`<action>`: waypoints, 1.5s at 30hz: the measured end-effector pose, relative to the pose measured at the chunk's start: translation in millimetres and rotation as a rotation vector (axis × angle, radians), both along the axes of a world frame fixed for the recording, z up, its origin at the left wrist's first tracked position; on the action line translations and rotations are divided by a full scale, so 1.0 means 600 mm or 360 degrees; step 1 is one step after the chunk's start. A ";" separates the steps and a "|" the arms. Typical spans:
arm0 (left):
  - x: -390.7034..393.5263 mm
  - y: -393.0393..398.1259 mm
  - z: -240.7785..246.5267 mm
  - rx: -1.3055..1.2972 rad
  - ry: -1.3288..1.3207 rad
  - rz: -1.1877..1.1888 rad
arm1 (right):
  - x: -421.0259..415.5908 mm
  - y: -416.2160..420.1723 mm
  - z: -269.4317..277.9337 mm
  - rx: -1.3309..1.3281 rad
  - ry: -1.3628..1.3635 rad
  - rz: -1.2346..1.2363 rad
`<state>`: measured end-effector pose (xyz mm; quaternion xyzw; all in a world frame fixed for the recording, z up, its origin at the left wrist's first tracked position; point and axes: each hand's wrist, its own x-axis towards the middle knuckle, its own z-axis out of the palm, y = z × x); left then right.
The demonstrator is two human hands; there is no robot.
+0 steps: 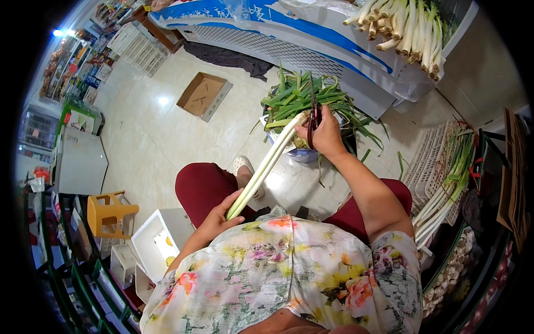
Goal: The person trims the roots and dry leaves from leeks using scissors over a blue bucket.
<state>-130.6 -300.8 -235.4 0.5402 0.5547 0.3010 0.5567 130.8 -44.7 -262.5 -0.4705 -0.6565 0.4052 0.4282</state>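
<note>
My left hand holds the pale green upper ends of a few long green onions low at the left, near my lap. Their white root ends point up and away to the right. There my right hand grips a pair of scissors with dark red handles and pinches close to the roots. Whether the blades are parted is unclear. Behind and beneath that hand, a heap of cut green leaves fills and overhangs a container with a bluish basin rim on the floor.
Trimmed green onions lie on a white freezer cabinet at the top right. More green onions rest by a white plastic crate on the right. On the tiled floor are a shallow cardboard box, a yellow stool and a foam box.
</note>
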 end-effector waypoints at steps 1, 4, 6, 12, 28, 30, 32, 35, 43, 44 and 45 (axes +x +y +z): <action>0.004 -0.001 -0.001 0.0037 0.0091 0.0024 | 0.001 0.001 -0.005 0.0002 0.0006 -0.0014; 0.015 -0.005 0.003 0.0181 0.0357 0.0078 | 0.001 0.009 -0.023 0.0067 -0.0003 -0.0064; 0.022 -0.006 0.011 0.0330 0.0514 0.0093 | 0.002 0.011 -0.024 0.0076 0.0017 -0.0084; 0.024 -0.011 0.011 0.0387 0.0572 0.0141 | 0.001 0.009 -0.026 0.0021 0.0082 -0.0042; 0.007 -0.019 0.000 0.0225 0.0360 0.0109 | 0.006 -0.003 0.022 0.0112 -0.0003 0.0055; 0.003 -0.019 -0.010 0.0284 0.0402 0.0061 | 0.001 0.005 0.003 0.0271 -0.0085 -0.0032; 0.003 -0.018 -0.008 0.0134 0.0223 0.0089 | 0.008 0.019 -0.009 0.0378 -0.0128 -0.0115; -0.004 -0.024 -0.010 0.0071 0.0010 0.0102 | 0.024 0.042 -0.002 0.0506 -0.0284 -0.0284; -0.028 -0.023 -0.020 -0.0489 -0.0541 0.0249 | 0.016 0.019 -0.012 0.0063 -0.0162 -0.0056; -0.025 -0.023 -0.019 -0.0487 -0.0526 0.0255 | 0.009 0.008 -0.007 -0.0001 -0.0091 0.0022; -0.021 -0.022 -0.016 -0.0486 -0.0508 0.0254 | 0.002 0.002 -0.008 -0.0007 -0.0125 0.0048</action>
